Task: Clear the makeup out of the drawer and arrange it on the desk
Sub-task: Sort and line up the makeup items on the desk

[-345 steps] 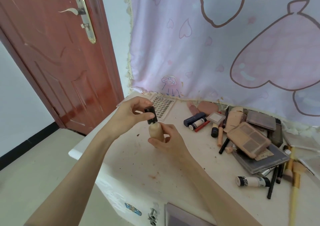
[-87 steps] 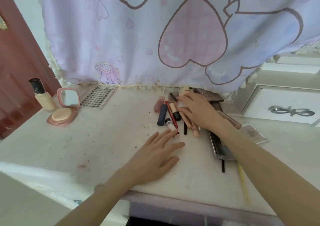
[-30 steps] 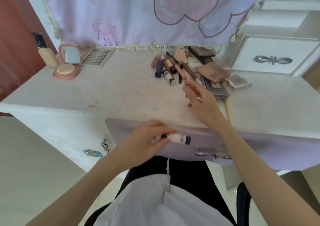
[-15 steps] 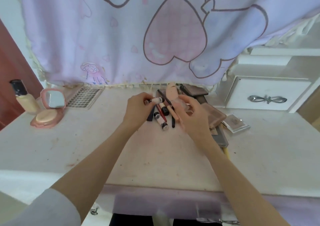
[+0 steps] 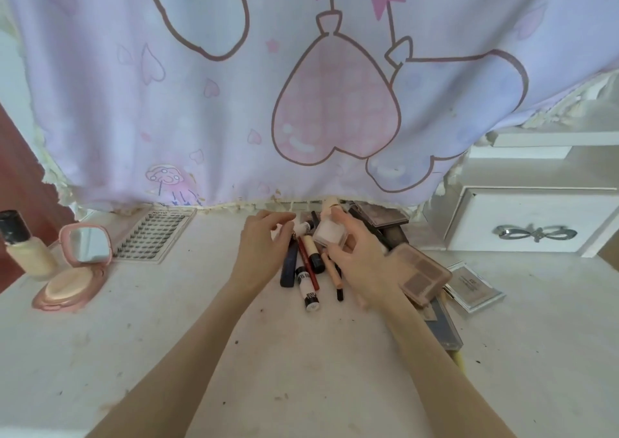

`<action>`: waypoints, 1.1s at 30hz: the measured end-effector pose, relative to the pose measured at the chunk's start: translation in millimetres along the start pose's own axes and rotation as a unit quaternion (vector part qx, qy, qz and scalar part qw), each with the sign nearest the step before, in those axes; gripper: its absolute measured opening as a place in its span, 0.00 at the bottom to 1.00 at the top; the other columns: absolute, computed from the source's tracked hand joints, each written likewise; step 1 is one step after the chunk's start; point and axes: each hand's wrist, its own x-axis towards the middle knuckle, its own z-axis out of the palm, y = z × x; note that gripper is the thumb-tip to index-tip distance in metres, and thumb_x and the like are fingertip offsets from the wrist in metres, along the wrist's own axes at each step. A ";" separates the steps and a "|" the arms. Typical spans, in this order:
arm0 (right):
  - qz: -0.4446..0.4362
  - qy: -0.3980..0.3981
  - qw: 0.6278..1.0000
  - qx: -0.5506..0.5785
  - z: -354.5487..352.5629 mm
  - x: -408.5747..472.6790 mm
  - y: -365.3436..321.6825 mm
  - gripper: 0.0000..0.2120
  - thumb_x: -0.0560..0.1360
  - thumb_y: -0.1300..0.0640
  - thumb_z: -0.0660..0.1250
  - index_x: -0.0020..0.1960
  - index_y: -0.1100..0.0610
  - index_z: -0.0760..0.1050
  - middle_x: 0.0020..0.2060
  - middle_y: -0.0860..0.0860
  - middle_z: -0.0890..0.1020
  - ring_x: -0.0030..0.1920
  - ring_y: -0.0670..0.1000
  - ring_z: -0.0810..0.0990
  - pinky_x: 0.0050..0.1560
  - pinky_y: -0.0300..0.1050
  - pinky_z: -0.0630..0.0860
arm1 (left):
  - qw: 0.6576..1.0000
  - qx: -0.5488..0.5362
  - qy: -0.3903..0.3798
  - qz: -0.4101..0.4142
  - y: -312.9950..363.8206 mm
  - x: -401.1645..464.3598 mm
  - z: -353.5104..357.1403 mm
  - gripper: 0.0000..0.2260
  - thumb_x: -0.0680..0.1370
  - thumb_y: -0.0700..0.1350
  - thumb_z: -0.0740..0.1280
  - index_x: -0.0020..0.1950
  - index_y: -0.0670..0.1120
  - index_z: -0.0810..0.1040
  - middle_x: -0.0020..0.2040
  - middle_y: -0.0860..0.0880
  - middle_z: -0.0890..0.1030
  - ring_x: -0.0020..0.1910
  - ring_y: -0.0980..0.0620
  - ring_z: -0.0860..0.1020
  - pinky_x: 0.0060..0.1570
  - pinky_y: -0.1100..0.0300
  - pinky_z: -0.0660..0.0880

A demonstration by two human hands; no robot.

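Note:
My left hand [image 5: 263, 246] holds a small white tube [image 5: 303, 227] with a dark cap over the pile of makeup at the back of the desk [image 5: 268, 370]. My right hand [image 5: 360, 260] grips a small clear square case [image 5: 330, 233] just to the right of it. Below them lie a dark blue tube [image 5: 288, 266], a red pencil [image 5: 308, 263], a white tube with a black cap [image 5: 308, 292] and a peach pencil [image 5: 333, 270]. A brown eyeshadow palette [image 5: 420, 275] leans on more palettes at the right. The drawer is out of view.
At the far left stand a foundation bottle [image 5: 25, 246] and an open pink compact with a mirror [image 5: 75, 266]. A lash tray [image 5: 155, 235] lies beside them. A white drawer box [image 5: 532, 224] sits at the right. A pink curtain [image 5: 301, 85] hangs behind.
Both hands have moved slightly further back over the pile, the left with the white tube and the right with the clear case. The camera has tilted up, so the drawer's front has left the view.

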 end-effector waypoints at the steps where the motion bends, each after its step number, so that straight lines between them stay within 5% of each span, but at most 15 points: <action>1: -0.001 -0.009 1.000 0.010 3.2 0.5 -0.5 0.26 0.75 0.65 0.63 0.71 0.49 0.64 0.63 0.39 0.70 0.65 0.46 0.71 0.66 0.49 0.70 | 0.999 -0.050 -0.015 0.000 3.7 -3.2 -6.8 0.08 0.78 0.43 0.63 0.54 0.50 0.80 0.48 0.55 0.79 0.48 0.63 0.74 0.46 0.73 0.67; 3: -0.003 -0.020 0.999 0.031 10.6 0.7 -2.8 0.27 0.75 0.63 0.66 0.71 0.49 0.63 0.60 0.38 0.71 0.63 0.45 0.73 0.63 0.44 0.72 | 0.993 -0.101 -0.055 -0.008 10.3 -8.5 -17.3 0.07 0.77 0.43 0.64 0.51 0.52 0.80 0.44 0.60 0.80 0.43 0.69 0.75 0.42 0.77 0.69; 10: 0.019 -0.015 0.989 0.145 25.0 -5.5 -6.2 0.18 0.72 0.66 0.70 0.59 0.56 0.71 0.48 0.41 0.79 0.45 0.38 0.80 0.46 0.34 0.77 | 0.963 -0.228 -0.092 -0.114 5.7 -12.8 -30.0 0.07 0.75 0.38 0.67 0.48 0.48 0.81 0.38 0.52 0.83 0.35 0.60 0.77 0.34 0.71 0.71; 14: 0.077 -0.026 0.946 0.315 23.4 -10.5 -1.6 0.09 0.75 0.63 0.65 0.53 0.58 0.78 0.46 0.52 0.84 0.48 0.49 0.82 0.50 0.41 0.79 | 0.935 -0.310 -0.106 -0.134 5.6 -17.3 -34.4 0.08 0.75 0.36 0.67 0.48 0.46 0.82 0.39 0.50 0.84 0.36 0.57 0.78 0.37 0.67 0.74; 19: 0.104 -0.043 0.926 0.360 24.2 -16.2 -1.2 0.08 0.77 0.64 0.62 0.48 0.59 0.80 0.42 0.52 0.85 0.44 0.49 0.83 0.47 0.40 0.80 | 0.972 -0.200 -0.082 -0.097 9.2 -26.5 -37.4 0.08 0.75 0.38 0.67 0.52 0.47 0.82 0.45 0.50 0.83 0.38 0.56 0.79 0.41 0.67 0.76; 22: 0.120 -0.057 0.909 0.394 22.1 -17.4 -3.2 0.08 0.76 0.65 0.62 0.46 0.61 0.80 0.40 0.55 0.85 0.42 0.50 0.83 0.44 0.39 0.80 | 0.985 -0.091 -0.132 -0.060 10.8 -32.6 -43.0 0.15 0.73 0.46 0.71 0.59 0.49 0.78 0.53 0.55 0.77 0.43 0.59 0.78 0.48 0.66 0.75; 25: 0.127 -0.088 0.893 0.422 23.0 -18.5 -6.5 0.13 0.70 0.63 0.65 0.54 0.63 0.77 0.43 0.56 0.84 0.41 0.51 0.83 0.44 0.41 0.81 | 0.986 -0.039 -0.154 -0.043 11.4 -37.5 -46.1 0.23 0.70 0.51 0.73 0.64 0.50 0.75 0.53 0.56 0.74 0.44 0.61 0.75 0.47 0.68 0.73; 33: 0.187 -0.152 0.848 0.472 29.0 -19.7 -5.5 0.17 0.69 0.51 0.69 0.52 0.62 0.81 0.53 0.61 0.82 0.50 0.54 0.83 0.46 0.44 0.80 | 0.989 0.001 -0.145 0.035 13.5 -44.1 -63.3 0.18 0.74 0.45 0.70 0.63 0.53 0.75 0.55 0.60 0.74 0.45 0.64 0.73 0.47 0.74 0.69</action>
